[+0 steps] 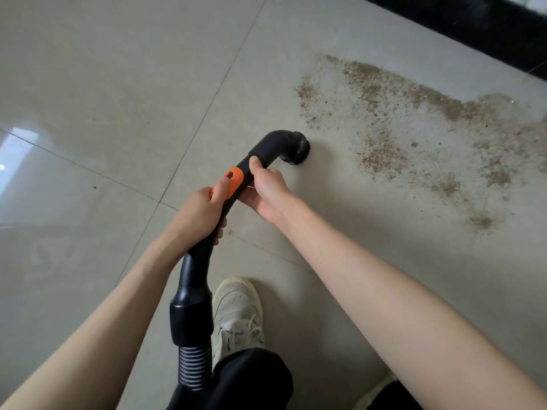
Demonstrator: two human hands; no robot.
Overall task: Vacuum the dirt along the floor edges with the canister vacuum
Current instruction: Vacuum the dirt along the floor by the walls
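Both hands hold the black vacuum wand near the middle of the frame. The left hand wraps around the handle, its thumb lying on the orange slider; the right hand grips the tube just ahead of it, thumb pressed on top near the elbow joint. The round brush nozzle points right and seems to sit just above or on the tile, though contact cannot be told from this angle. A wide patch of brown dirt spreads across the upper right of the frame, beginning just beside the nozzle and running toward the dark baseboard at the top right corner. The ribbed hose drops toward the bottom centre, beside a white sneaker and a black trouser leg. Grey floor tiles with thin grout lines fill the left side.
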